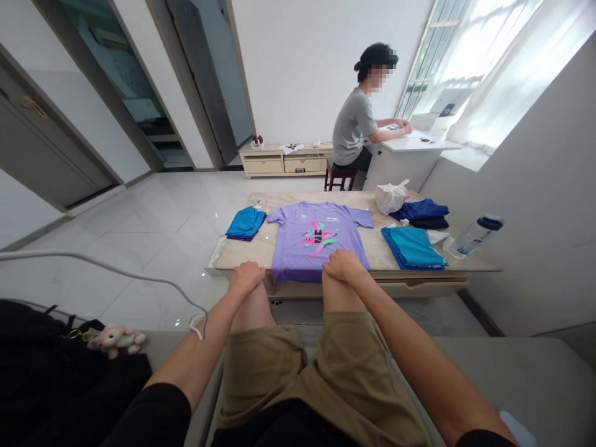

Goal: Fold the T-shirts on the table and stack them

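A purple short-sleeved T-shirt (293, 239) with a bright pink, green and black print lies spread on the low table, its hem hanging over the near edge. My left hand (249, 274) rests on my left knee, fingers laid over it and holding nothing. On the other knee lies my right hand (343, 265), also without anything in it, its fingers bent over the kneecap. In the view it overlaps the shirt's lower part. Left of the shirt sits a small folded blue garment (246, 221) over a dark purple one. To its right is a folded teal garment (412, 247).
The marble-topped table (242, 253) also bears a white plastic bag (392, 196), folded navy clothes (423, 211) and a clear water bottle (475, 237). Behind, a person (356, 127) sits at a white desk (414, 144). A white cable (139, 278) crosses at left, above a plush toy (116, 340).
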`<state>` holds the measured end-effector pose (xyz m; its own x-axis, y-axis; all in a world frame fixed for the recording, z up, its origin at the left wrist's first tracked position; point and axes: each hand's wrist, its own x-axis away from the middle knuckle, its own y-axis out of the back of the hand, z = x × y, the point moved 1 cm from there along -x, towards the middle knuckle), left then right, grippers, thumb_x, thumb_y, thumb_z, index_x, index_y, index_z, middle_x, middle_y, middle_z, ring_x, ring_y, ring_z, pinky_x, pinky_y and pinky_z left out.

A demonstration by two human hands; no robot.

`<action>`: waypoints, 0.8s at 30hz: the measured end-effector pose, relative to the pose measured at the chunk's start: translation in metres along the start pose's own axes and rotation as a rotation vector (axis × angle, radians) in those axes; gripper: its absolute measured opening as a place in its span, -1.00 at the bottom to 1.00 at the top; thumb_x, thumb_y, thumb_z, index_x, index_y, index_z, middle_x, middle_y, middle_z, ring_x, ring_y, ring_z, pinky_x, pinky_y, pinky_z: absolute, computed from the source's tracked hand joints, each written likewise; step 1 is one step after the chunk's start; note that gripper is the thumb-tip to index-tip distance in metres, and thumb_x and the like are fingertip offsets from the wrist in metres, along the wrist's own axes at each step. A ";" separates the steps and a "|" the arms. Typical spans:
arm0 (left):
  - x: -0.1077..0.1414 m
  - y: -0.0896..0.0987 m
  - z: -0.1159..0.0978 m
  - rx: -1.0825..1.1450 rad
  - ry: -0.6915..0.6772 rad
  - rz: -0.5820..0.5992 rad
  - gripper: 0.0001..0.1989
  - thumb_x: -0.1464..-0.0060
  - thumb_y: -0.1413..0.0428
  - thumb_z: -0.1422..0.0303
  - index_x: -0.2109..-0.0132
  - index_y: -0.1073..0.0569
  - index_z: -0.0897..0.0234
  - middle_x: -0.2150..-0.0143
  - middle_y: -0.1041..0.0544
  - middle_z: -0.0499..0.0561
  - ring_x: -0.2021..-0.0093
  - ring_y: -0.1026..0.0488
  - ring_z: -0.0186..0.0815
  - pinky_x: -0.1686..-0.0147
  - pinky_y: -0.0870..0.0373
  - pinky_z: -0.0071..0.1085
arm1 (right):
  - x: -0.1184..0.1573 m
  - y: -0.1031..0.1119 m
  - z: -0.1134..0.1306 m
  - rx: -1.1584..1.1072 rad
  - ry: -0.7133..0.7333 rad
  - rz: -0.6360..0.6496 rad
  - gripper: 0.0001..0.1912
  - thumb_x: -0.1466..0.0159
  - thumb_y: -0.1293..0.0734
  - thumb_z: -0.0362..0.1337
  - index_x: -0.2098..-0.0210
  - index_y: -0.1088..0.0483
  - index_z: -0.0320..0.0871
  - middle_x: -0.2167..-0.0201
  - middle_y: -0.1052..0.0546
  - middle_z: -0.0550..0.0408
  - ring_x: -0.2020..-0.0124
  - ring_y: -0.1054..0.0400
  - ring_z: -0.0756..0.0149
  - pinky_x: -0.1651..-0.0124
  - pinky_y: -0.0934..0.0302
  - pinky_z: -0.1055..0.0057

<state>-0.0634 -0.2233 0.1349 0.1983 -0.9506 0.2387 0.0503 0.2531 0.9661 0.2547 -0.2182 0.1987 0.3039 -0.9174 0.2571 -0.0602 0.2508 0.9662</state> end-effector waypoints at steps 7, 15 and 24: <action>0.005 0.000 0.016 -0.031 -0.006 0.003 -0.41 -0.42 0.13 0.18 -0.13 -0.68 0.48 -0.13 -0.67 0.48 -0.17 -0.64 0.15 -0.10 -0.54 -0.13 | 0.013 0.004 0.003 0.060 -0.055 -0.044 -0.40 -0.52 -0.14 -0.10 -0.16 -0.64 -0.41 -0.14 -0.64 -0.46 -0.21 -0.55 -0.16 -0.23 -0.35 0.20; -0.002 0.001 0.029 -0.034 -0.024 0.026 -0.42 -0.44 0.08 0.16 -0.16 -0.66 0.51 -0.12 -0.66 0.53 -0.17 -0.64 0.18 -0.09 -0.53 -0.13 | 0.017 0.020 -0.015 0.132 -0.105 0.065 -0.45 -0.46 -0.25 -0.10 -0.16 -0.64 -0.40 -0.08 -0.65 -0.52 -0.15 -0.59 -0.27 -0.12 -0.43 0.09; -0.021 -0.010 0.038 -0.084 -0.043 0.153 -0.55 -0.41 0.00 0.25 -0.07 -0.69 0.46 -0.11 -0.67 0.51 -0.16 -0.64 0.18 -0.10 -0.52 -0.09 | -0.073 0.034 -0.062 0.025 -0.046 0.305 -0.39 -0.53 -0.24 0.00 -0.27 -0.56 -0.35 -0.23 -0.59 -0.47 -0.25 -0.52 -0.28 -0.23 -0.38 -0.02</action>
<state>-0.1057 -0.2130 0.1244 0.1681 -0.9061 0.3882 0.1051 0.4081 0.9069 0.2898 -0.1233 0.2115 0.2246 -0.8141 0.5355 -0.1658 0.5096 0.8443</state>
